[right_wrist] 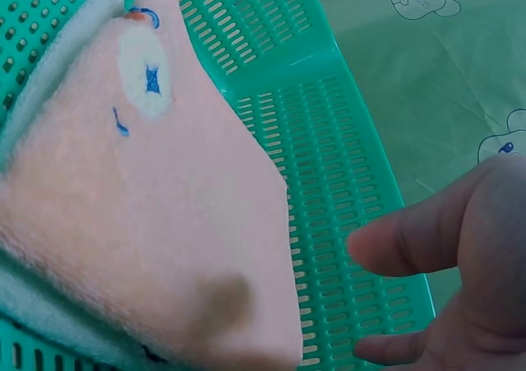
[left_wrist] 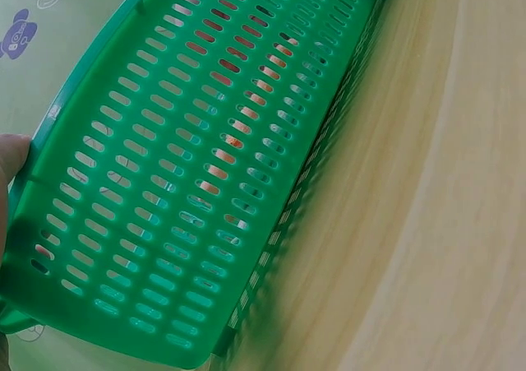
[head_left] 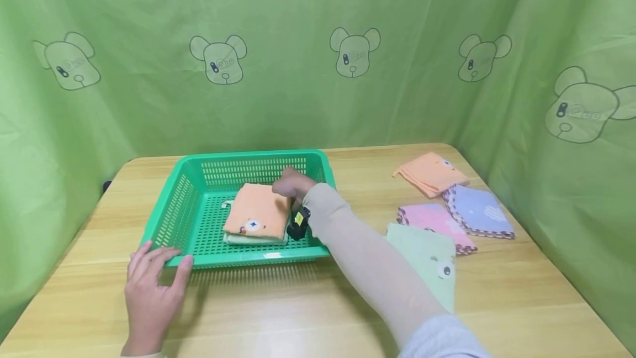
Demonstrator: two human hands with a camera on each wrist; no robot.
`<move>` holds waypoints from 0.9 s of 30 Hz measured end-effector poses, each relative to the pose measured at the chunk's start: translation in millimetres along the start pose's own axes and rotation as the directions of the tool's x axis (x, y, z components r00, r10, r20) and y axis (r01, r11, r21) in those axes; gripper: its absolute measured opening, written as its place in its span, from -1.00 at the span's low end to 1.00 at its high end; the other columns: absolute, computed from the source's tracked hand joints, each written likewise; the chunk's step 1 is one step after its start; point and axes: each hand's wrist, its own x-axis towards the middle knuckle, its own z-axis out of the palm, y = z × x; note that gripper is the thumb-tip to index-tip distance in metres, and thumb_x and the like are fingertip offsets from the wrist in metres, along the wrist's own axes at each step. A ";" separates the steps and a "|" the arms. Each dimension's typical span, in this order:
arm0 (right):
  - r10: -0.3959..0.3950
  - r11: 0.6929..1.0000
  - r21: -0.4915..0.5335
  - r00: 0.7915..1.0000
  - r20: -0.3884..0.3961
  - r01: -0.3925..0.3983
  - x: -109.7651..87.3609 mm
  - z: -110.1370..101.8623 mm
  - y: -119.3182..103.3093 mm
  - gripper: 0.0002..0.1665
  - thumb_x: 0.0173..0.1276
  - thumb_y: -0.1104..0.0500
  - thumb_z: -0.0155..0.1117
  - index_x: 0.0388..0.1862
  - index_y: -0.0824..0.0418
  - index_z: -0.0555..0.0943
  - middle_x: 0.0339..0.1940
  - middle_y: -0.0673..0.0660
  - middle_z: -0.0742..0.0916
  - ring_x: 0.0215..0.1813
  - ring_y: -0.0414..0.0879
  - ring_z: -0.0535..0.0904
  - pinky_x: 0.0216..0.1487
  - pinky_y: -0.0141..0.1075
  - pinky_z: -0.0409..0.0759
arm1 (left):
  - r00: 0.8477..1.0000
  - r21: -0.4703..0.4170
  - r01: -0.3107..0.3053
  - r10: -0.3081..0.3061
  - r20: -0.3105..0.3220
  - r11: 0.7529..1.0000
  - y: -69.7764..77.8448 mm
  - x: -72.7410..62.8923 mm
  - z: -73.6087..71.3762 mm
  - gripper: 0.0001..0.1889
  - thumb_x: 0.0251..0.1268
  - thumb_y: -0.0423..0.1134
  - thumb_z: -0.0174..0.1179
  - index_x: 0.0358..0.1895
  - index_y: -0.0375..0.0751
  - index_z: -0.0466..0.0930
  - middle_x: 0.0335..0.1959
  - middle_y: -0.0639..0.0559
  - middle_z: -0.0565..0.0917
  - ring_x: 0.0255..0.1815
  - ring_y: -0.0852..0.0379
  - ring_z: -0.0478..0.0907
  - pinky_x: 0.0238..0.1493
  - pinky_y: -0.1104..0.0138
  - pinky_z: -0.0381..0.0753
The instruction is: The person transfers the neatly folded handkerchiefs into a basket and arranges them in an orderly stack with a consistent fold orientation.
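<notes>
My left hand (head_left: 151,289) holds the near left corner of a green plastic basket (head_left: 293,253), fingers over the rim and thumb at the front side. In the left wrist view a fingertip (left_wrist: 12,157) lies at the basket's rim. Inside the basket, a folded orange towel (head_left: 258,209) with an embroidered eye lies on a pale green towel (head_left: 255,240). Over the right edge of this stack reaches my right hand (head_left: 293,184). Its thumb and a finger are spread apart with nothing between them in the right wrist view, beside the orange towel (right_wrist: 189,190).
On the right of the wooden table (head_left: 258,314) lie another orange towel (head_left: 429,173), a blue one (head_left: 479,211) with a checked border, a pink one (head_left: 434,222) and a pale green one (head_left: 432,258). A green curtain (head_left: 283,109) surrounds the table.
</notes>
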 end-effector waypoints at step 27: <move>-0.120 0.993 -0.031 0.985 -0.121 0.117 4.3 -7.9 -3.8 -0.13 0.35 0.18 0.20 0.50 0.39 0.03 0.50 0.31 0.21 0.48 0.20 0.13 0.42 0.05 0.18 | 1.000 0.000 0.025 -0.025 0.008 1.000 0.1 -0.1 -0.9 -0.72 0.04 -0.21 0.33 -0.27 -0.39 0.67 -0.17 -0.34 0.67 0.26 -0.39 0.33 0.43 -0.16 -0.06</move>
